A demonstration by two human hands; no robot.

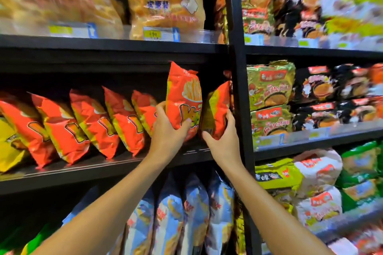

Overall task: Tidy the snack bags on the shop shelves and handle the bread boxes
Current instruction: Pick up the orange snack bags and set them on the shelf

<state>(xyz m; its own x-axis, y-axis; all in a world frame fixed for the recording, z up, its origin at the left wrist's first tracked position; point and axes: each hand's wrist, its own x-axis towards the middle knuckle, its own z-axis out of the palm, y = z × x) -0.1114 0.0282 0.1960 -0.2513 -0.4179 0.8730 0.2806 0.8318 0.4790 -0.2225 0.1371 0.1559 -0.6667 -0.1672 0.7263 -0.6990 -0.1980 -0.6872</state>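
A row of orange-red snack bags (91,122) leans to the left on the middle black shelf (87,170). My left hand (167,132) grips one upright orange-red bag (183,97) near its bottom, at the right end of the row. My right hand (222,141) holds the last orange-red bag (217,109), which stands beside the black shelf post (238,89). The two held bags stand side by side, a narrow gap between them. No bread boxes are in sight.
Large pale orange bags (165,0) fill the top shelf above price tags (160,34). Blue-white bags (194,213) stand on the shelf below. To the right of the post, stacked green (269,85), black (319,87) and white packs (317,172) fill the neighbouring shelves.
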